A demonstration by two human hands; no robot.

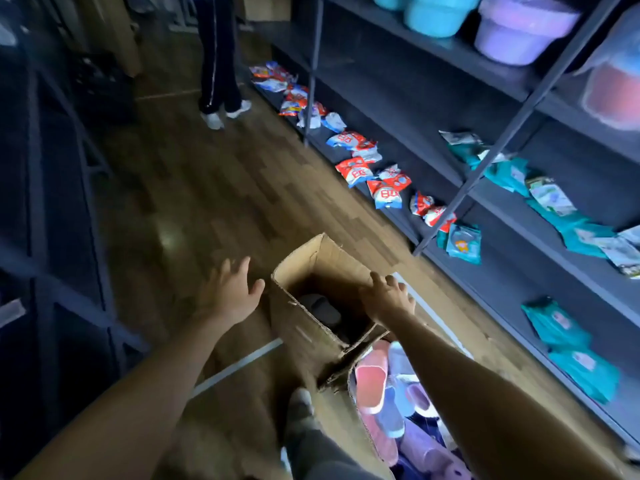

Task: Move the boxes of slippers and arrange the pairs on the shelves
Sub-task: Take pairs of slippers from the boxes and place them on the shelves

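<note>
The cardboard box sits mouth-up, its long axis pointing away from the person. The right hand curls its fingers over the rim, seemingly gripping. The left hand has its fingers spread beside the box.

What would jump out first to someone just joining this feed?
The two hands out front: the right hand grips the right rim of an open cardboard box on the floor, while the left hand hovers spread beside its left wall. Just nearer, pink and lilac slippers fill a second box, and red-and-white packets line the bottom shelf on the right.
</note>
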